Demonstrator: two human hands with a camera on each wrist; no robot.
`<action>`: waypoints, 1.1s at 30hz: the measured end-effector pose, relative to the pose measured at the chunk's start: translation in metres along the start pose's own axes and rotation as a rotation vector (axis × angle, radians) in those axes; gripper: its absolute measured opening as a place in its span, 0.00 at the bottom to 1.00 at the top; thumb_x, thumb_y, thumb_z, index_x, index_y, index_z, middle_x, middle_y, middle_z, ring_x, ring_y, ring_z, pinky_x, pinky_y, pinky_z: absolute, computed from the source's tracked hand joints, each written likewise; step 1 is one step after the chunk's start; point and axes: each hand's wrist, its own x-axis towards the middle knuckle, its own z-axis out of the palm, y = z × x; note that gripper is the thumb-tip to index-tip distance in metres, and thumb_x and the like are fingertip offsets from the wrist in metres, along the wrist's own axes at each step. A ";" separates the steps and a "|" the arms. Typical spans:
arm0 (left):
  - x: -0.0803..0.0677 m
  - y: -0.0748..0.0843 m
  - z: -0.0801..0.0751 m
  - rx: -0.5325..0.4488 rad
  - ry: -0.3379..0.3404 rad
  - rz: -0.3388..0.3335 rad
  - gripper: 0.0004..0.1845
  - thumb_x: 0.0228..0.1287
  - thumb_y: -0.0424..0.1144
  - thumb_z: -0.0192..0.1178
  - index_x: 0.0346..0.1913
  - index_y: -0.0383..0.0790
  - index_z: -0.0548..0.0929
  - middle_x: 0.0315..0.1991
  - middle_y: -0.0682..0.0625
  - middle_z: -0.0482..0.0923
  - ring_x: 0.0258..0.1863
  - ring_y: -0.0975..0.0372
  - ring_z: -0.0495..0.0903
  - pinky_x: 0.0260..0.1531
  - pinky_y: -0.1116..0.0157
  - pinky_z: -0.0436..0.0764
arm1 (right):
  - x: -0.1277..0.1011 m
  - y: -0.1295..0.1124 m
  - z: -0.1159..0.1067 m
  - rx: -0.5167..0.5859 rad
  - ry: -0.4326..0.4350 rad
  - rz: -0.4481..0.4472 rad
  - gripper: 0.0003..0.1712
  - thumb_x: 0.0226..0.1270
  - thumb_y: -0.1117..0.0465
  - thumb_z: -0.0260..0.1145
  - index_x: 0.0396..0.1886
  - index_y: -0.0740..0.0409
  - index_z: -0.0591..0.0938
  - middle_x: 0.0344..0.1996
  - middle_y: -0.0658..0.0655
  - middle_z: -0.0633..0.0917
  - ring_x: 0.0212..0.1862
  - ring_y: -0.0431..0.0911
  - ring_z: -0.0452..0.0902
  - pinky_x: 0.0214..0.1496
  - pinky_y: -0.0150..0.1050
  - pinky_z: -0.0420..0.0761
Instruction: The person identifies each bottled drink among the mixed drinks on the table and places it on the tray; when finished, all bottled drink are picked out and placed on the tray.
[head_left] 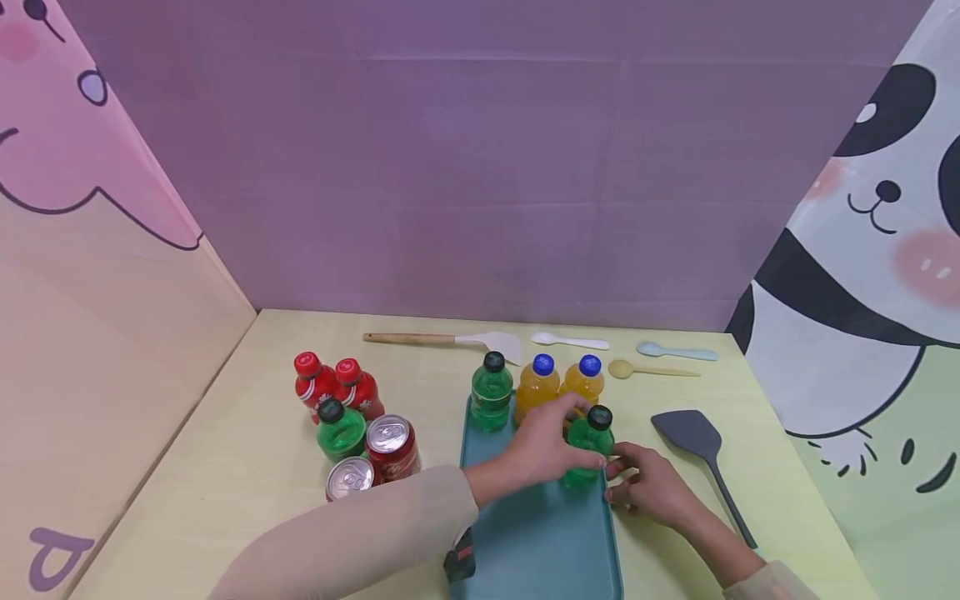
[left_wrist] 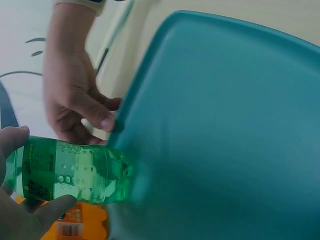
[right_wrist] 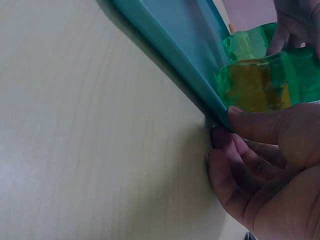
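My left hand (head_left: 542, 446) grips a green bottle (head_left: 585, 477) with a black cap, upright at the right side of the blue-green tray (head_left: 547, 542). In the left wrist view, its thumb and fingers lie on both sides of the clear green bottle (left_wrist: 75, 170). My right hand (head_left: 652, 487) pinches the tray's right rim beside that bottle. The right wrist view has its thumb on the rim (right_wrist: 200, 90) and the other fingers curled below. Farther back on the tray stand another green bottle (head_left: 491, 396) and two orange bottles (head_left: 537, 386) with blue caps.
Left of the tray stand two red bottles (head_left: 315, 385), a green bottle (head_left: 341, 433) and two cans (head_left: 393, 454). A dark spatula (head_left: 693, 433) lies to the right. Along the back lie a white spatula (head_left: 491, 340) and several small spoons (head_left: 577, 342). A dark object (head_left: 460, 560) sits at the tray's left edge.
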 end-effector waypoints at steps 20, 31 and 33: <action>-0.004 -0.001 0.000 0.065 -0.088 -0.005 0.35 0.57 0.56 0.76 0.65 0.57 0.72 0.58 0.58 0.80 0.54 0.63 0.78 0.57 0.57 0.82 | -0.001 -0.002 0.002 -0.017 0.012 0.031 0.29 0.56 0.73 0.74 0.58 0.65 0.77 0.39 0.58 0.85 0.34 0.48 0.85 0.27 0.44 0.83; -0.010 0.001 -0.020 0.100 -0.180 0.063 0.38 0.59 0.53 0.75 0.72 0.52 0.73 0.65 0.56 0.77 0.61 0.58 0.78 0.59 0.61 0.81 | -0.002 -0.002 0.001 -0.019 0.007 0.025 0.29 0.55 0.73 0.74 0.58 0.64 0.77 0.38 0.58 0.84 0.32 0.49 0.84 0.27 0.43 0.83; -0.014 0.003 -0.027 0.089 -0.188 0.063 0.38 0.60 0.53 0.75 0.72 0.51 0.73 0.66 0.55 0.77 0.61 0.56 0.78 0.58 0.61 0.81 | -0.002 -0.002 0.002 -0.022 0.007 0.020 0.29 0.55 0.74 0.74 0.58 0.64 0.77 0.38 0.58 0.84 0.32 0.49 0.84 0.27 0.43 0.83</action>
